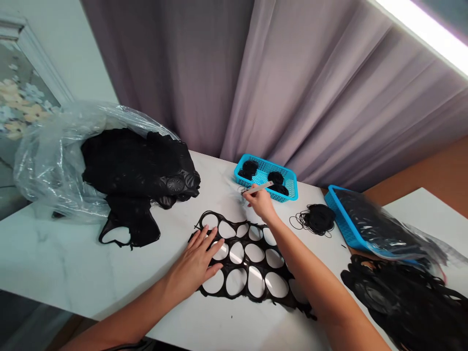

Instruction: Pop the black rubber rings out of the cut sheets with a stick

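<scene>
A black, limp sheet [268, 261] full of large round cut-outs lies flat on the white table [153, 282], which shows through the holes. My left hand [195, 265] rests on its left side, palm down with fingers spread. Just beyond the sheet's far edge, my right hand [260, 202] is raised with its fingers closed around a slim pale tool [261, 186]. One end of this tool points toward the blue basket [292, 196]; the other end is blurred, so its exact kind is unclear.
Bundles of thin black loops [276, 178] lie in the basket, and another loose bundle [318, 218] is on the table. At left, black pieces [127, 163] spill from a clear plastic bag [47, 170]. A second blue basket [347, 226] and a black heap [405, 302] stand at right.
</scene>
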### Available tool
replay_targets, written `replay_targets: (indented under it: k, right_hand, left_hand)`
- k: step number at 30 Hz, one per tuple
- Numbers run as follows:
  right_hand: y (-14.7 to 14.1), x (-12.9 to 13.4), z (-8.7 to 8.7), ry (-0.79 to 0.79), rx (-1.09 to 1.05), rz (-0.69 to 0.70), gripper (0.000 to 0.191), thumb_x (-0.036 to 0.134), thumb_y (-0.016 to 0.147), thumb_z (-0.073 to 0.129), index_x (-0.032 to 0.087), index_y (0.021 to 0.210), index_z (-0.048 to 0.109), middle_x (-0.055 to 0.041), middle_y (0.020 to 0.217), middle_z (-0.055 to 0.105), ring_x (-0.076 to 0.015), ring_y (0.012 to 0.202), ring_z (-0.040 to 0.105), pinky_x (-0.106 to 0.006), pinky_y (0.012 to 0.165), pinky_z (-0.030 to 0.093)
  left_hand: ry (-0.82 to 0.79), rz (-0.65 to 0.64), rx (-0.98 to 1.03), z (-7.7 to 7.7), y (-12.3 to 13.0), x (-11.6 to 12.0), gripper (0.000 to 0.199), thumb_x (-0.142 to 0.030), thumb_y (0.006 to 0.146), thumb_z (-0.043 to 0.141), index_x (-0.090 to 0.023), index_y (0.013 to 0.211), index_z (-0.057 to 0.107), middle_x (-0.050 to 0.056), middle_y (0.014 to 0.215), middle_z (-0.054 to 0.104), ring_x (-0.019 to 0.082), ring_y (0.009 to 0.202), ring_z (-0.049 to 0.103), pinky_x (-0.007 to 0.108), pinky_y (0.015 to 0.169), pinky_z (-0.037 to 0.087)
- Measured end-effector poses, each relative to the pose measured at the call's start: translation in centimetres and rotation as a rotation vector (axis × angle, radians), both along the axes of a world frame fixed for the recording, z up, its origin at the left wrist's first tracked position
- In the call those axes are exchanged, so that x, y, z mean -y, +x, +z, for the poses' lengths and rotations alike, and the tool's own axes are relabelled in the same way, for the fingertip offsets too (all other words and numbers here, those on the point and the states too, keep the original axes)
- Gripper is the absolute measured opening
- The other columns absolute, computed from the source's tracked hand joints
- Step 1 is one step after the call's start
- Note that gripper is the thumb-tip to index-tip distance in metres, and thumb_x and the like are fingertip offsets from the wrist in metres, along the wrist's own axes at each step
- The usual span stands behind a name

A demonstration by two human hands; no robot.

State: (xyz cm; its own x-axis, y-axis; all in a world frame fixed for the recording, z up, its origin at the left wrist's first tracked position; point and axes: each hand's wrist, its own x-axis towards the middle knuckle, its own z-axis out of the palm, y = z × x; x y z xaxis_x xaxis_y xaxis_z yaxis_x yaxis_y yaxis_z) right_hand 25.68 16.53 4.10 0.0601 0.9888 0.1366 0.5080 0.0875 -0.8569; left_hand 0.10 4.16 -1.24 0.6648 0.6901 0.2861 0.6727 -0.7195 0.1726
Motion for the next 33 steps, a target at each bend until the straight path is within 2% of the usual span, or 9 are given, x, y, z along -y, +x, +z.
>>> replay_targets:
  k: [2,5,8,14,23,28,33]
  right_hand:
    - [-2.2,0.9,-0.5,-0.076,-0.038,0.132,0.019,0.030,0.076,0.057,0.023,0.065,0.044,0.0002,0.064,0.057,-0.0148,0.054,0.053,-0.027,0.051,0.044]
    - [-5.2,2.6,-1.5,-0.208,-0.205,0.325,0.019,0.033,0.078,0.058,0.023,0.070,0.044,-0.0009,0.071,0.064,-0.0145,0.057,0.058,-0.026,0.051,0.047]
    - [-6.6,3.8,-2.1,-0.287,-0.315,0.449,0.019,0.033,0.079,0.059,0.022,0.074,0.044,0.0008,0.071,0.064,-0.0130,0.057,0.056,-0.025,0.053,0.044]
    - [-6.6,4.7,-2.7,-0.197,-0.095,0.552,0.019,0.028,0.081,0.061,0.022,0.072,0.046,0.0073,0.058,0.048,-0.0111,0.055,0.042,-0.023,0.053,0.032]
    - [-6.8,4.7,-2.8,-0.147,-0.016,0.588,0.017,0.025,0.082,0.061,0.021,0.072,0.048,0.0058,0.062,0.050,-0.0126,0.061,0.044,-0.024,0.058,0.033]
    - [-7.0,4.9,-2.9,-0.098,-0.011,0.590,0.017,0.024,0.083,0.060,0.021,0.072,0.047,0.0048,0.065,0.051,-0.0131,0.063,0.046,-0.025,0.060,0.034]
    - [-7.1,5.3,-2.8,-0.057,-0.008,0.572,0.018,0.024,0.083,0.059,0.021,0.071,0.047,0.0037,0.068,0.052,-0.0135,0.065,0.047,-0.025,0.061,0.035]
  left_hand:
    - [0.016,0.045,0.023,0.3,-0.3,0.0,0.053,-0.042,0.098,0.051,-0.019,0.145,0.042,0.015,0.152,0.041,0.034,0.141,0.037,0.051,0.110,0.038]
    - [0.024,0.154,0.060,0.7,-0.8,0.0,0.052,-0.046,0.098,0.049,-0.016,0.140,0.045,0.018,0.141,0.050,0.036,0.133,0.047,0.053,0.107,0.041]
    - [-0.001,0.173,0.063,0.8,-1.3,0.0,0.047,-0.046,0.098,0.048,-0.017,0.136,0.049,0.016,0.134,0.055,0.035,0.129,0.050,0.052,0.105,0.044]
    - [0.027,0.164,0.047,0.1,-1.5,0.1,0.049,-0.047,0.099,0.045,-0.015,0.135,0.051,0.018,0.137,0.054,0.035,0.130,0.049,0.052,0.107,0.041]
    - [0.070,0.170,0.025,-0.2,-1.4,0.1,0.047,-0.046,0.100,0.045,-0.012,0.130,0.056,0.020,0.135,0.056,0.035,0.129,0.050,0.051,0.105,0.043]
    - [0.094,0.175,-0.009,-0.2,-1.4,0.1,0.045,-0.046,0.099,0.047,-0.015,0.130,0.056,0.017,0.135,0.057,0.033,0.129,0.051,0.048,0.106,0.044]
    - [0.108,0.161,0.013,-0.3,-1.3,0.1,0.045,-0.043,0.098,0.048,-0.011,0.128,0.057,0.019,0.133,0.058,0.034,0.128,0.052,0.049,0.106,0.043]
